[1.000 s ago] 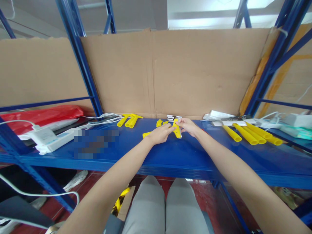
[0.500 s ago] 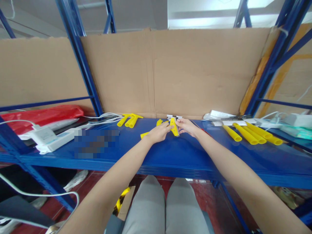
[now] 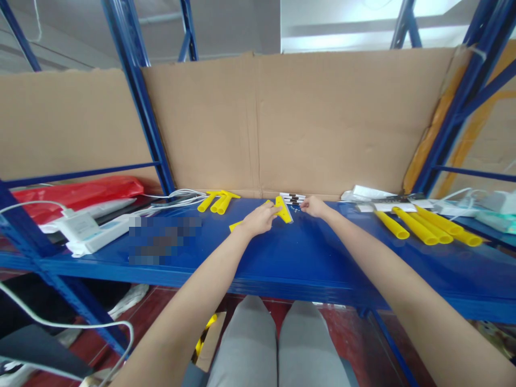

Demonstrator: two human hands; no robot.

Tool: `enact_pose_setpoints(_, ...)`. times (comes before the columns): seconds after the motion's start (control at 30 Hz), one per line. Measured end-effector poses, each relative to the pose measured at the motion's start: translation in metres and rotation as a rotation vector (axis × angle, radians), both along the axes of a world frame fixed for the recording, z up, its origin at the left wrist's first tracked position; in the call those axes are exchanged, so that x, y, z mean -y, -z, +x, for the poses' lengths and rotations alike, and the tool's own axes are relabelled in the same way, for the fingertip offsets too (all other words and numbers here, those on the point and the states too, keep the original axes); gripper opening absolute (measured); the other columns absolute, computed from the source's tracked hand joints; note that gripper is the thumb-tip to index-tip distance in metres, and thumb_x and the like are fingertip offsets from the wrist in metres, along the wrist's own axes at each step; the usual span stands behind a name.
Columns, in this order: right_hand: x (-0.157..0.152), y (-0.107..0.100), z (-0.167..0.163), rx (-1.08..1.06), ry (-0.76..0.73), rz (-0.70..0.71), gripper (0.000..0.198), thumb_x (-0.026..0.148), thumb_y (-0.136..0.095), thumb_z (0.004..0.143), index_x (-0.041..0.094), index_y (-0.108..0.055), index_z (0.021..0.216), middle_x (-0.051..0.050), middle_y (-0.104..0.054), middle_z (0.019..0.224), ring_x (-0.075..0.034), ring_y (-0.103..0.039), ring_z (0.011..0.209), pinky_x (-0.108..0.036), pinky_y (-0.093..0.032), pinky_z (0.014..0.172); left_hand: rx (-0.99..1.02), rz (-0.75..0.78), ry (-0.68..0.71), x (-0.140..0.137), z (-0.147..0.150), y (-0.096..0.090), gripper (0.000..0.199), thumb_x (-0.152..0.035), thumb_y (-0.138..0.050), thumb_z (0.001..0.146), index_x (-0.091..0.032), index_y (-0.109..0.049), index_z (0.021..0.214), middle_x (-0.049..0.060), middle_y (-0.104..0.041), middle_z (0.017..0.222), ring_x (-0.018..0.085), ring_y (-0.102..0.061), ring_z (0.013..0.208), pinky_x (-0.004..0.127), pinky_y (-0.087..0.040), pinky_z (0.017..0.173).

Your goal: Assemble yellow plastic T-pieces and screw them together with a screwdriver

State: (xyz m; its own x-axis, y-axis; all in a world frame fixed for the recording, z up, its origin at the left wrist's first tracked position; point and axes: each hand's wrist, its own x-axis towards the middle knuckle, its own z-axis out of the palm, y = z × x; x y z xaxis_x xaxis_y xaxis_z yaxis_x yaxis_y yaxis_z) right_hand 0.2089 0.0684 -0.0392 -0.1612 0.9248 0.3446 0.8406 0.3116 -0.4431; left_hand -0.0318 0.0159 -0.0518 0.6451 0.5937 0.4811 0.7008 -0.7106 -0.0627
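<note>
The yellow T-shaped tool (image 3: 284, 210) is resting in the left hand (image 3: 261, 219), its wide head sticking out to the right of the fingers and its handle seemingly running back beneath the palm. These fingers are curling round it with little gap. It is looking like moulded plastic, so I am judging it light and stiff, perhaps slightly slippery; the handle close to the head is offering the surest hold, while the thin pale edge is asking for care, because it may be sharp.

To the right of the head, the right hand (image 3: 315, 206) is hovering low, thumb and fingertips bent near together; I cannot tell whether they are pinching something. Just left of them, tiny pale bits (image 3: 296, 209) are lying on the blue shelf (image 3: 282, 263).

Farther left of the left fingers, other yellow tools (image 3: 221, 204) are lying together; well right of the right fingers, a row of yellow handles (image 3: 415, 227) is pointing towards the person. Beyond both hands, a cardboard sheet (image 3: 330, 123) is standing.
</note>
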Motion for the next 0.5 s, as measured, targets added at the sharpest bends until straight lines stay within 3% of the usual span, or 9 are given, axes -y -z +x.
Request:
enact_pose_setpoints(0.23, -0.002, 0.008, -0.016, 0.172, 0.012, -0.004, 0.010, 0.011, -0.071, 0.073, 0.018, -0.077, 0.077, -0.008, -0.077, 0.088, -0.024, -0.070, 0.091, -0.027, -0.050, 0.083, -0.061, -0.020, 0.062, 0.009, 0.009, -0.005, 0.036, -0.013, -0.047, 0.093, -0.017, -0.065, 0.124, 0.011, -0.065, 0.109, 0.022, -0.062, 0.108, 0.037, -0.048, 0.099)
enact_pose_setpoints(0.4, 0.004, 0.010, -0.017, 0.248, 0.039, 0.011, 0.018, 0.014, -0.066, 0.081, 0.016, -0.077, 0.095, -0.010, -0.076, 0.101, -0.023, -0.069, 0.095, -0.026, -0.049, 0.080, -0.079, -0.029, 0.049, 0.017, 0.013, -0.010, 0.035, -0.011, -0.048, 0.093, -0.017, -0.068, 0.121, 0.013, -0.065, 0.113, 0.023, -0.062, 0.113, 0.036, -0.049, 0.099)
enact_pose_setpoints(0.5, 0.009, 0.008, -0.018, 0.320, 0.031, 0.010, 0.019, 0.013, -0.062, 0.084, 0.016, -0.077, 0.096, -0.010, -0.076, 0.101, -0.021, -0.069, 0.094, -0.024, -0.048, 0.078, -0.093, -0.035, 0.035, 0.020, 0.013, -0.012, 0.037, -0.010, -0.047, 0.093, -0.017, -0.067, 0.123, 0.013, -0.064, 0.118, 0.024, -0.061, 0.116, 0.037, -0.048, 0.101)
